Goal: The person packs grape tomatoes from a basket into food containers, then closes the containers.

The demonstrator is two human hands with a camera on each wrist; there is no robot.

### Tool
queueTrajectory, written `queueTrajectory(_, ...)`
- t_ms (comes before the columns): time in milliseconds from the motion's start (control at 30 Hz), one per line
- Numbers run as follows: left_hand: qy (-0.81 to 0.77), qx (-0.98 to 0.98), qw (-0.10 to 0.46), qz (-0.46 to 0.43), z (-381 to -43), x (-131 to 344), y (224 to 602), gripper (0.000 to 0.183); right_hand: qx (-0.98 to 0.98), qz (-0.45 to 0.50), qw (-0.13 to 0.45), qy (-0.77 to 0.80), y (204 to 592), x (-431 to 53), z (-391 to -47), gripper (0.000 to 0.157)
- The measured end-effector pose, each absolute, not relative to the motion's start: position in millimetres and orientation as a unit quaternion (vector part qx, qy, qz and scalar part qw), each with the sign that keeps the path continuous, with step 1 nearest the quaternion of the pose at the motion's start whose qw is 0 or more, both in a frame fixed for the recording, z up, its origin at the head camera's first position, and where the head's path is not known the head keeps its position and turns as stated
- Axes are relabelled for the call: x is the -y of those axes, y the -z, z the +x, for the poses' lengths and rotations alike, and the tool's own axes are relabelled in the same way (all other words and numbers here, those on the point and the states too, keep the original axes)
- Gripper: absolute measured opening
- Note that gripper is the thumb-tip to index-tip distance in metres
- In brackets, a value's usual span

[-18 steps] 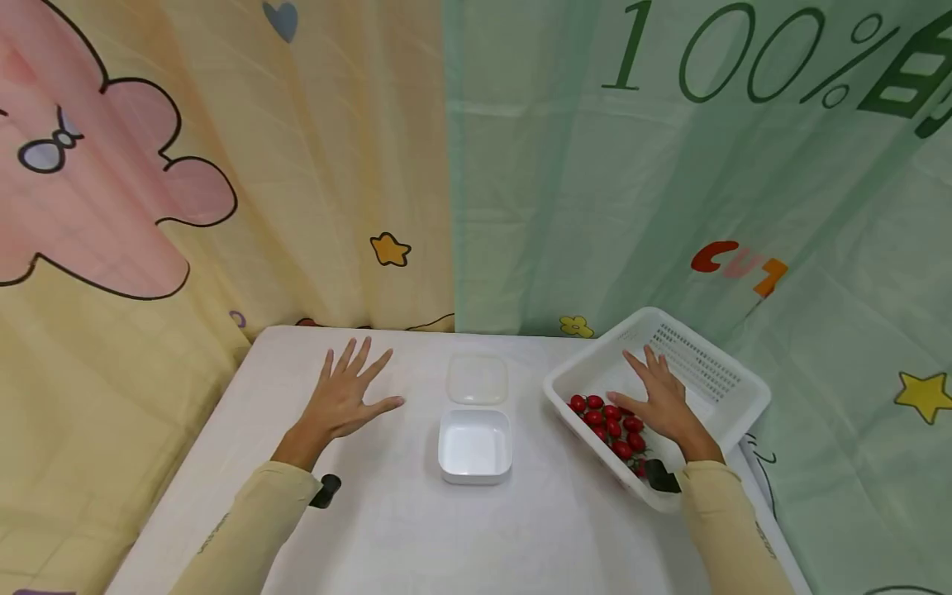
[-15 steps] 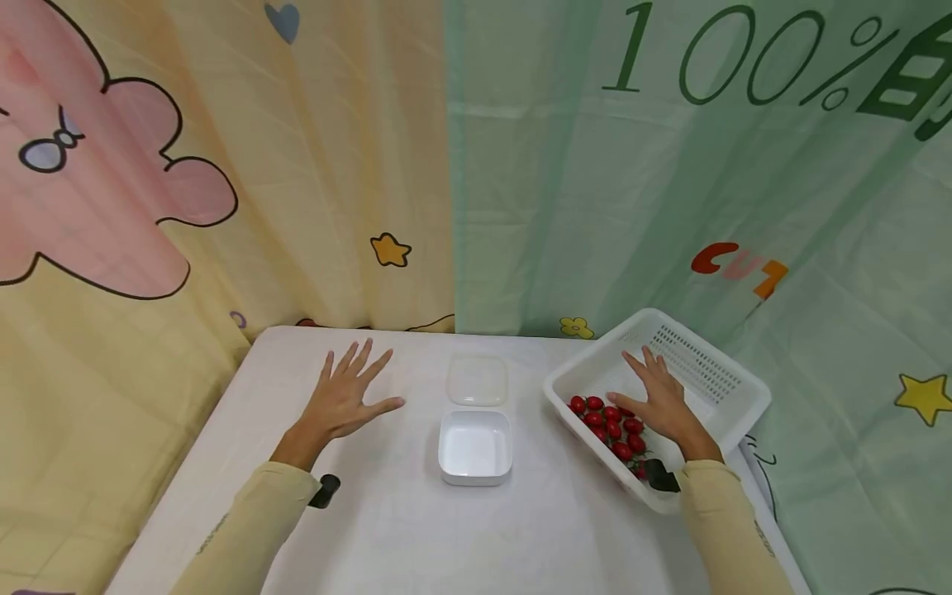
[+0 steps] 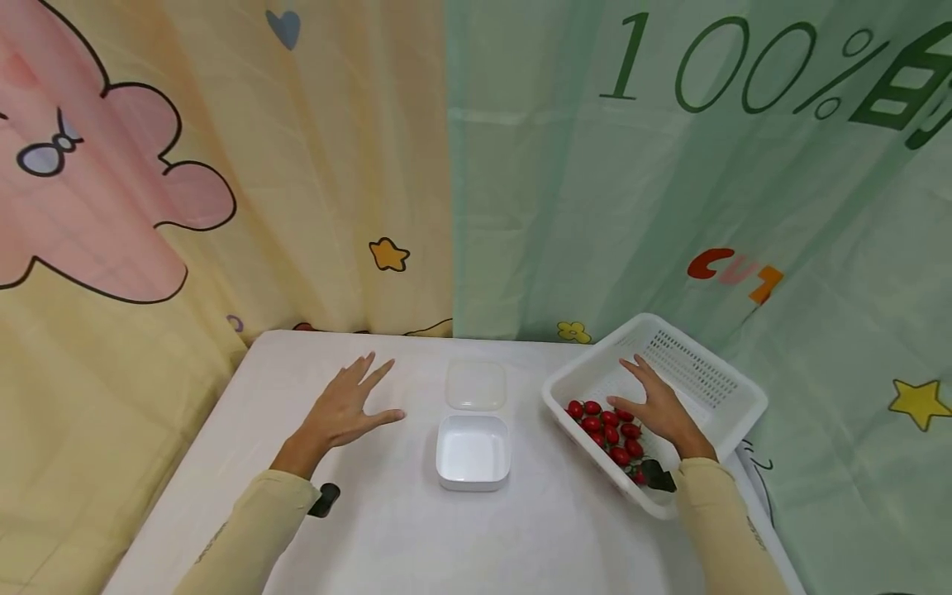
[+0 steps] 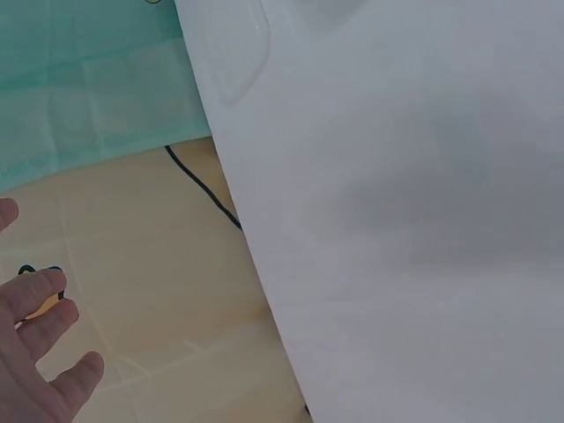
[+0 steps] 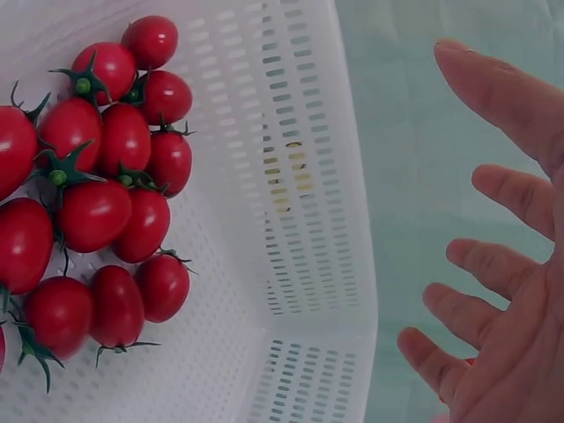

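Note:
My left hand (image 3: 338, 413) hovers over the left part of the table, its fingers spread and holding nothing. To its right sits a small white square container (image 3: 473, 450), open at the top. A clear, flat lid (image 3: 476, 385) lies just behind that. My right hand (image 3: 658, 405) is held over a white plastic basket (image 3: 687, 364), thumb and fingers apart and nothing in the grasp. Several red cherry tomatoes (image 3: 611, 430) with green stems fill the basket's near left side. In the right wrist view the tomatoes (image 5: 123, 141) lie well away from the fingers (image 5: 493, 269).
A white cloth covers the table (image 3: 476, 545). Behind it hangs a printed curtain (image 3: 357, 165), yellow on the left and green on the right. The basket stands at the table's right edge, its far corner close to the curtain.
The fingers of my left hand have drawn closer together and bent slightly, and those of my right hand have also narrowed. The head view has tilted a little, while the objects stay put.

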State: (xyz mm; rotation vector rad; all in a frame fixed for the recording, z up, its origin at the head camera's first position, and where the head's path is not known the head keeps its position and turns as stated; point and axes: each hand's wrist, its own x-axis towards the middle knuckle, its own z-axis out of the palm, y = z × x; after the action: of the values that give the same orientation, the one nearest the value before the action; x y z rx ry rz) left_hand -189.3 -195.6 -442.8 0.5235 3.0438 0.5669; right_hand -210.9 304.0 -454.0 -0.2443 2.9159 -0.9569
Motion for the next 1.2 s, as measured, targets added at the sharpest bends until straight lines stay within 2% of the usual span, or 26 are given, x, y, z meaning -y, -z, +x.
queueTrajectory(433, -0.216, -0.966, -0.028, 0.14, -190, 185, 460, 0.088, -0.944, -0.077, 0.032, 0.318, 465, -308, -223, 0.078)
queueTrajectory(700, -0.266, -0.957, 0.007, 0.12, -188, 178, 472, 0.087, -0.937, -0.082, 0.039, 0.337, 474, -305, -231, 0.072)
queueTrajectory(933, -0.33, -0.938, 0.059, 0.093, -188, 171, 484, 0.086, -0.931, -0.05, 0.084, 0.353, 483, -304, -235, 0.072)
queueTrajectory(1200, -0.396, -0.912, 0.083, 0.07, -186, 161, 503, 0.082, -0.919, -0.054, 0.114, 0.374, 498, -309, -246, 0.069)
